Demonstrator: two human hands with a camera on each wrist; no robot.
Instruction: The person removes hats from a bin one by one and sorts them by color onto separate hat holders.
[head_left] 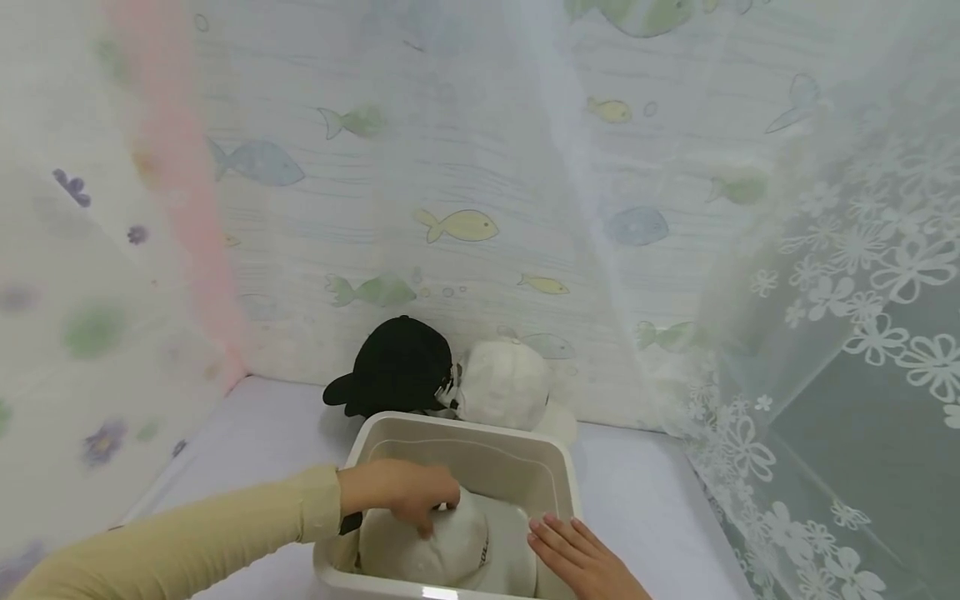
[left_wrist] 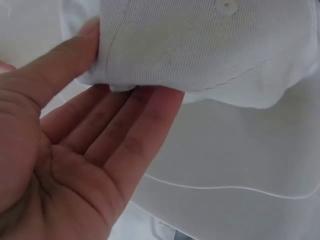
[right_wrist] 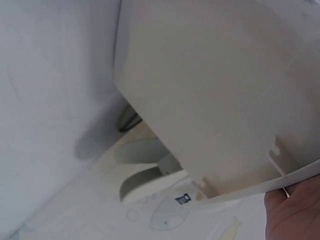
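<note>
Inside a pale plastic bin [head_left: 566, 467] lies a whitish baseball cap [head_left: 405, 550] with dark lettering near its edge. My left hand [head_left: 416, 493] reaches into the bin from the left and grips this cap. In the left wrist view, the thumb lies on the outside of the cap's fabric [left_wrist: 200, 47] and the fingertips are hidden under its lower edge. On the right, my right hand [head_left: 588, 554] lies with extended fingers over the bin's side rim. The right wrist view shows that hand [right_wrist: 297, 212] at the rim, beside the outer wall [right_wrist: 210, 95].
Behind the bin, a black cap [head_left: 401, 367] and another white cap [head_left: 506, 383] sit side by side on the white surface [head_left: 637, 517]. A fish-print curtain [head_left: 465, 167] hangs behind them. Sheer flowered netting [head_left: 862, 333] drapes at right, and patterned fabric [head_left: 90, 333] at left.
</note>
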